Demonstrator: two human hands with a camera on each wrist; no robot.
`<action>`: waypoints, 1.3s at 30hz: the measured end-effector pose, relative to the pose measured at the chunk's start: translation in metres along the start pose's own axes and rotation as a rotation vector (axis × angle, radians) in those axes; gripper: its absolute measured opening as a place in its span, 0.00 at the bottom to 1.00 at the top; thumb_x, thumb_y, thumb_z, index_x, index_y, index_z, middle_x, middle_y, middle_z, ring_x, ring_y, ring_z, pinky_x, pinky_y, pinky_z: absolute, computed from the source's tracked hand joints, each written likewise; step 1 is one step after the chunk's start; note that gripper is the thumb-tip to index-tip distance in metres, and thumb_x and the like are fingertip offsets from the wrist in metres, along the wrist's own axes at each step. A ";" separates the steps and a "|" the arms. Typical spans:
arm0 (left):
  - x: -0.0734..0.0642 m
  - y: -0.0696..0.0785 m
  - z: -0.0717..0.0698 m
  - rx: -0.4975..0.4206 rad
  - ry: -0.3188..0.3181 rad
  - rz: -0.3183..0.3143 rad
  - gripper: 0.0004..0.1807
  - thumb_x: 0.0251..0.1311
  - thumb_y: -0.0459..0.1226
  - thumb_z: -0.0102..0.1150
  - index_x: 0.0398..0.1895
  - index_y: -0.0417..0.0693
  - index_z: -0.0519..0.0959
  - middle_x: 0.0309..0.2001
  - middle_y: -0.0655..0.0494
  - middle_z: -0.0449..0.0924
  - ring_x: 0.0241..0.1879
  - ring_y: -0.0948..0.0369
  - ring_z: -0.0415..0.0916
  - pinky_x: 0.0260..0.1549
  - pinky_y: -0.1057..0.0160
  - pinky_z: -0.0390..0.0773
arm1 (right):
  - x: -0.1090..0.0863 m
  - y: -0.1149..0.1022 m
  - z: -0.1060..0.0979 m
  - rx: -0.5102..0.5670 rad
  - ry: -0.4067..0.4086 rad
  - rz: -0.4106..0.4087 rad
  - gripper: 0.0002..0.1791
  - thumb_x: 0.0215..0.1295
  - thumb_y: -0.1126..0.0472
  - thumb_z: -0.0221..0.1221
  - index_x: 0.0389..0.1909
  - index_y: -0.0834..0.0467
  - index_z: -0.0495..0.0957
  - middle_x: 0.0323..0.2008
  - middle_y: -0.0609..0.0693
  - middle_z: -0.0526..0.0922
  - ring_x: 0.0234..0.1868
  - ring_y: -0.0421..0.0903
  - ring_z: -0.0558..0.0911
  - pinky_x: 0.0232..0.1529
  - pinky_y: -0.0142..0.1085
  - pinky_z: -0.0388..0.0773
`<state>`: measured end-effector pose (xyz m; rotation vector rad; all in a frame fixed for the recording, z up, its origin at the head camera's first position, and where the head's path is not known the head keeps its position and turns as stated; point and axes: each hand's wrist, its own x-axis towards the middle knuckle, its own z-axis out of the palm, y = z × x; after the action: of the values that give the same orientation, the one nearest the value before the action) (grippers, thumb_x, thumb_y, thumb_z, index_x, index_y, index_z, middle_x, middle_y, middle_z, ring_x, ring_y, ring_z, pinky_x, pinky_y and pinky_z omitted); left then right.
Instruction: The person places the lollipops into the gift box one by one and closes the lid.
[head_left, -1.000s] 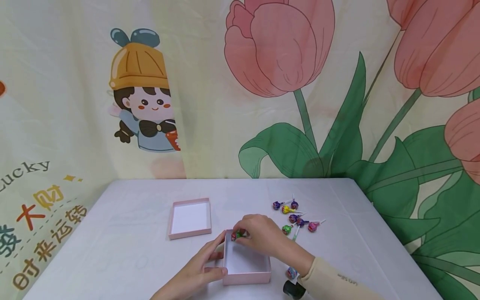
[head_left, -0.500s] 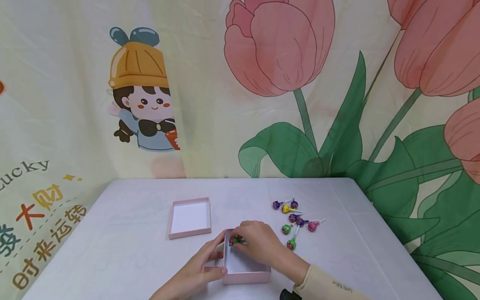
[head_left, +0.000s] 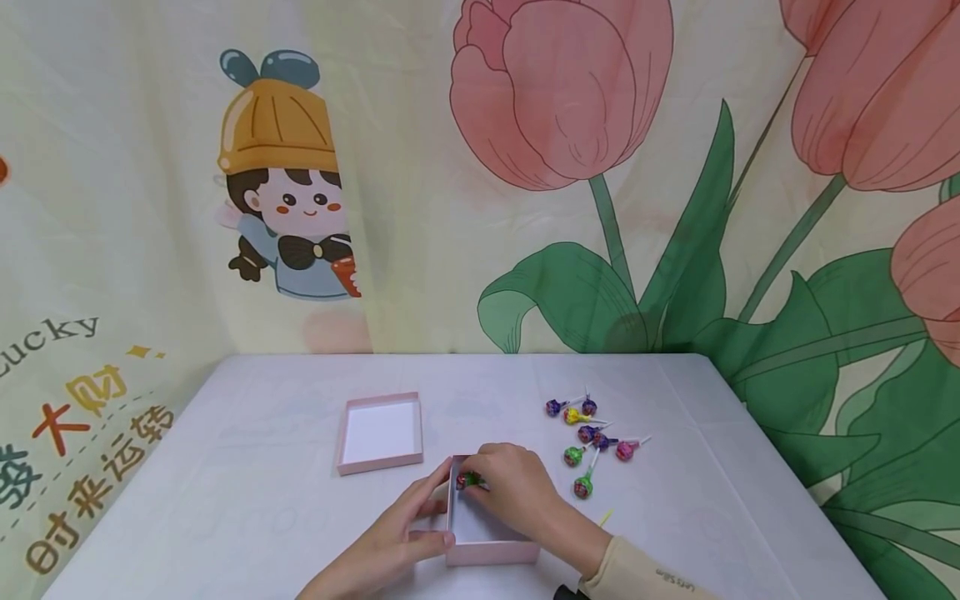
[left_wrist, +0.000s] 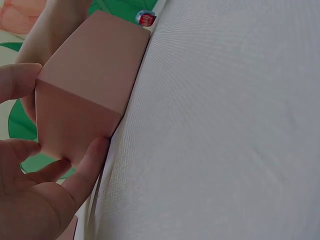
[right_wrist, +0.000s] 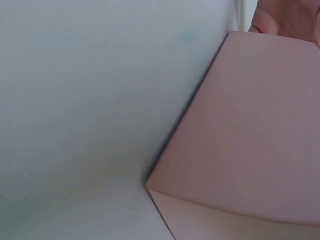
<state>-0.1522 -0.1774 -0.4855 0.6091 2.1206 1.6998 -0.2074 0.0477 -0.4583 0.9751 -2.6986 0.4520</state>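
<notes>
A pink open box [head_left: 495,553] stands on the table, its white inside facing up. My left hand [head_left: 401,533] steadies it from the left, thumb at the near corner and fingers along the side and far corner. The left wrist view shows those fingertips against the pink wall [left_wrist: 75,120]. Inside the box's far left corner, my right hand [head_left: 513,492] pinches a red-and-green wrapped lollipop [head_left: 462,481], its stick hidden by the fingers. The right wrist view is mostly taken up by the box's outer wall [right_wrist: 240,125].
A shallow pink lid [head_left: 380,429] lies inside up behind the left hand. Right of the box several lollipops are scattered, among them a green one [head_left: 582,487], a pink one [head_left: 626,451] and a yellow one [head_left: 573,416]. A yellow stick [head_left: 606,517] shows beside the right forearm.
My right hand has lowered the lollipop slightly into the box's far left corner, and its forearm has shifted toward me, uncovering a green lollipop. The left hand and box stay in place.
</notes>
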 end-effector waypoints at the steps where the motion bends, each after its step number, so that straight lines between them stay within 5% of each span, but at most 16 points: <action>1: 0.000 0.000 0.000 0.004 0.001 0.001 0.48 0.74 0.39 0.62 0.89 0.59 0.46 0.84 0.37 0.46 0.75 0.37 0.62 0.58 0.68 0.77 | 0.000 0.000 0.001 -0.007 0.002 0.003 0.10 0.61 0.55 0.78 0.42 0.49 0.92 0.33 0.39 0.89 0.33 0.32 0.82 0.33 0.26 0.78; 28: 0.002 0.000 -0.001 -0.006 0.010 -0.025 0.48 0.74 0.39 0.63 0.88 0.63 0.47 0.85 0.37 0.44 0.76 0.38 0.62 0.58 0.69 0.76 | 0.001 -0.008 0.016 -0.086 0.015 0.077 0.09 0.61 0.53 0.78 0.40 0.47 0.92 0.33 0.40 0.90 0.35 0.37 0.88 0.34 0.34 0.84; 39: 0.001 -0.001 -0.001 -0.018 -0.003 -0.009 0.48 0.74 0.39 0.63 0.89 0.60 0.46 0.84 0.36 0.44 0.76 0.36 0.60 0.58 0.69 0.77 | -0.001 -0.007 0.010 0.013 -0.039 0.091 0.12 0.60 0.59 0.78 0.45 0.50 0.92 0.40 0.42 0.92 0.42 0.38 0.89 0.43 0.34 0.86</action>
<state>-0.1532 -0.1778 -0.4860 0.5951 2.1002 1.7102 -0.2031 0.0400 -0.4666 0.8754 -2.7871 0.4730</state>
